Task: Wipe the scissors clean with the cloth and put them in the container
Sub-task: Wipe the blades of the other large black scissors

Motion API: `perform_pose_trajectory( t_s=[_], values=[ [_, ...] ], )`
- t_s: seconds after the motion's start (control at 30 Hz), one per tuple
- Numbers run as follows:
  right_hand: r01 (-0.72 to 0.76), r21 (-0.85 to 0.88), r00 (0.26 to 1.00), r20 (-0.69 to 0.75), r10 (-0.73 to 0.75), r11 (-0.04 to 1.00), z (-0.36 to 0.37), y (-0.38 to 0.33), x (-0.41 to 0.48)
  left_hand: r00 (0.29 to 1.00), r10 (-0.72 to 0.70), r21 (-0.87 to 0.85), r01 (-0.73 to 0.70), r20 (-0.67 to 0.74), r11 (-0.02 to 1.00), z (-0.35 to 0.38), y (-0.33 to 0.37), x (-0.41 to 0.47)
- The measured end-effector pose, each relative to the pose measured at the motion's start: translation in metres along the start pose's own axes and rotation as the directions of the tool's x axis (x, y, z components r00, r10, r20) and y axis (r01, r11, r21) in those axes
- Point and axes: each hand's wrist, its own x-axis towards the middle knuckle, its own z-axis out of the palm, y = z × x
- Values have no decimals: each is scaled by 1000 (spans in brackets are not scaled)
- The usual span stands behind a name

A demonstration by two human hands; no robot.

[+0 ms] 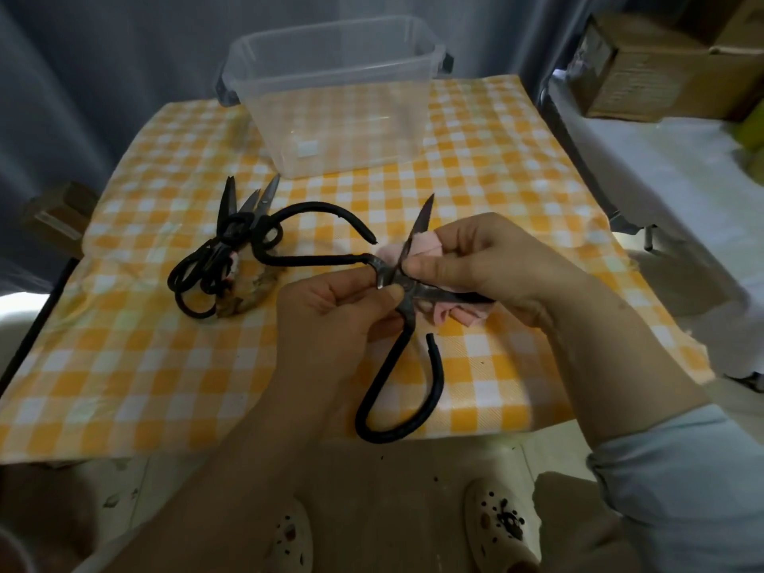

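I hold a large pair of black-handled scissors [407, 324] spread wide open above the table's middle. My left hand [330, 308] pinches them near the pivot. My right hand [492, 262] grips a pink cloth [426, 244] wrapped round one blade, whose tip points up and away. One handle loop hangs toward me, the other reaches left. A pile of several more black scissors [225, 250] lies on the table to the left. The clear plastic container [330, 93] stands at the far edge, with nothing inside.
The table carries a yellow-and-white checked cloth [144, 366]. Cardboard boxes [661, 64] stand on a white surface at the far right. A small box [58, 217] sits low at the left. My feet in pale shoes [500, 527] show below the table's near edge.
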Motion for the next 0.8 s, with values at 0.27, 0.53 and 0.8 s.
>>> perform_pose_trajectory(
  t_s=[0.27, 0.53, 0.8],
  values=[
    [61, 64, 967, -251, -43, 996, 1, 3, 10, 1000, -12, 9, 12, 25, 1000, 4, 2, -5],
    [66, 19, 988, -139, -63, 998, 4, 1, 6, 998, -18, 14, 17, 59, 1000, 0, 1, -4],
    [105, 124, 920, -389, -49, 987, 12, 2, 14, 999, 3, 19, -4, 45, 1000, 3, 0, -2]
  ],
)
